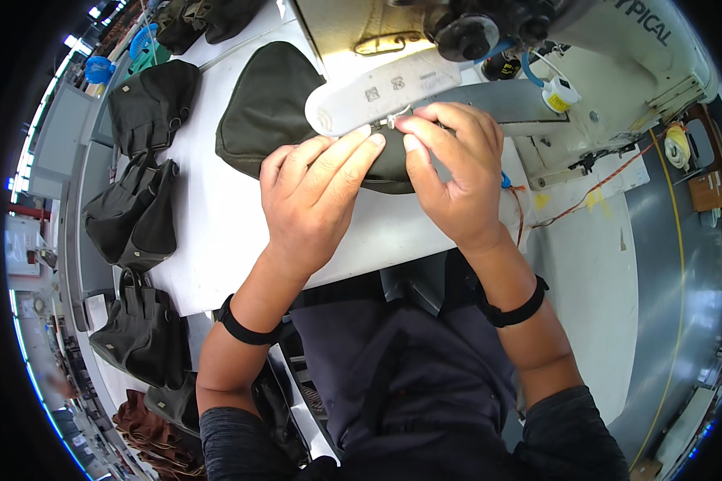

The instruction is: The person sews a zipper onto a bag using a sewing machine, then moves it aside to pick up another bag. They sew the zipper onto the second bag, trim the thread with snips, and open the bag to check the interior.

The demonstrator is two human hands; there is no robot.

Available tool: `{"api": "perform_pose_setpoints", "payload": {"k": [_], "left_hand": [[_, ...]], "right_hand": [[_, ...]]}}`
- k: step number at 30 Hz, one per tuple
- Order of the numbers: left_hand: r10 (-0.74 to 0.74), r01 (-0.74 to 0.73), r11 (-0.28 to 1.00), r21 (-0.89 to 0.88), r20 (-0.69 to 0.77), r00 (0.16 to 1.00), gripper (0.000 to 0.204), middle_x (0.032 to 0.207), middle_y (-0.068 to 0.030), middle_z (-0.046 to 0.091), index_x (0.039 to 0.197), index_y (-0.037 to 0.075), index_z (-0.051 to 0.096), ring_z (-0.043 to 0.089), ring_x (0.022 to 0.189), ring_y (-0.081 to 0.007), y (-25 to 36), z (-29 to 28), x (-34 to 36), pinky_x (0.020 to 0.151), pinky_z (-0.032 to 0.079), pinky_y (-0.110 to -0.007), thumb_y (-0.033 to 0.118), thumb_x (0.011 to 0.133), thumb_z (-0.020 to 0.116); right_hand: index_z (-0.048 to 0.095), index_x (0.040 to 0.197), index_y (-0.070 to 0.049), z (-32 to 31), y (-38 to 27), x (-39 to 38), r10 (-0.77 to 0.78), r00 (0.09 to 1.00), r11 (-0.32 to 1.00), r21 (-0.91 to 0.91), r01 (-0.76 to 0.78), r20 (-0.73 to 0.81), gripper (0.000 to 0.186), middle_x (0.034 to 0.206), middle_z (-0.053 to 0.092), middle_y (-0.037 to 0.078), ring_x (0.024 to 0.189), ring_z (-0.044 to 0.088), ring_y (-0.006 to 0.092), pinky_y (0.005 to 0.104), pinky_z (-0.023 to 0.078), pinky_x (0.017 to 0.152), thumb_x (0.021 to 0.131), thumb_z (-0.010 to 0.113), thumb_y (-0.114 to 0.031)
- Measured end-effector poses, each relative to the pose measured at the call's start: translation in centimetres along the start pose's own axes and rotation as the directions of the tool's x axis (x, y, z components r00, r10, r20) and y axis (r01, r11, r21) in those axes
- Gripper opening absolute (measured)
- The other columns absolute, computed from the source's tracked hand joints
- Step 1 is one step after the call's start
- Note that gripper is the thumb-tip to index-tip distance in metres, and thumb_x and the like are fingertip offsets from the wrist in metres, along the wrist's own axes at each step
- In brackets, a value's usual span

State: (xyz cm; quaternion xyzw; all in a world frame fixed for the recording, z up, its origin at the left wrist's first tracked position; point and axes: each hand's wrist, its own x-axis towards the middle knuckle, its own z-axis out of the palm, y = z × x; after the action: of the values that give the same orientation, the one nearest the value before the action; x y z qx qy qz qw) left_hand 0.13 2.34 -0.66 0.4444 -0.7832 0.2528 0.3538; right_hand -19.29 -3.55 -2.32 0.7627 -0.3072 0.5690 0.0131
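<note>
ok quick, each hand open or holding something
Left hand: fingers nearly straight over dark fabric; grip can't be told.
Right hand: fingers bent by a small pale piece; grip can't be told.

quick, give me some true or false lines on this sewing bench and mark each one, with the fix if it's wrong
1. The left hand and right hand are close together at a dark green bag piece. True.
2. The sewing machine is at the picture's left. False: it is at the upper right.
3. Each forearm wears a black band. True.
4. The tabletop is black. False: it is white.
5. The dark handbags line the right side of the picture. False: they line the left.
6. A small white bottle with a yellow label is by the sewing machine. True.
</note>
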Motion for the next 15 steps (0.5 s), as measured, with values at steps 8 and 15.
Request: {"api": "perform_pose_setpoints", "payload": {"k": [8,15], "left_hand": [[-0.012,0.012,1.000,-0.016,0.004,1.000,0.054,0.122,0.0007,0.076,0.121,0.014,0.077,0.068,0.103,-0.0197,-0.10,-0.33,-0.21,0.091,0.048,-0.034,-0.003,0.069,0.075],[-0.025,0.025,0.999,-0.033,-0.009,1.000,0.055,0.122,0.0008,0.076,0.121,0.014,0.077,0.068,0.103,-0.0200,-0.05,-0.14,-0.13,0.092,0.048,-0.035,-0.003,0.069,0.076]], "right_hand": [[0.077,0.104,-0.012,0.08,-0.38,0.05,0.005,1.000,1.000,-0.016,-0.006,-0.009,0.023,0.104,0.068,0.001,0.102,0.064,0.0227,0.0390,0.044,0.097,0.083,0.073,-0.005],[0.077,0.105,-0.011,0.09,-0.23,0.06,0.006,1.000,1.000,-0.016,-0.006,0.005,0.023,0.105,0.068,0.001,0.103,0.064,0.0228,0.0390,0.044,0.097,0.083,0.074,-0.005]]}}
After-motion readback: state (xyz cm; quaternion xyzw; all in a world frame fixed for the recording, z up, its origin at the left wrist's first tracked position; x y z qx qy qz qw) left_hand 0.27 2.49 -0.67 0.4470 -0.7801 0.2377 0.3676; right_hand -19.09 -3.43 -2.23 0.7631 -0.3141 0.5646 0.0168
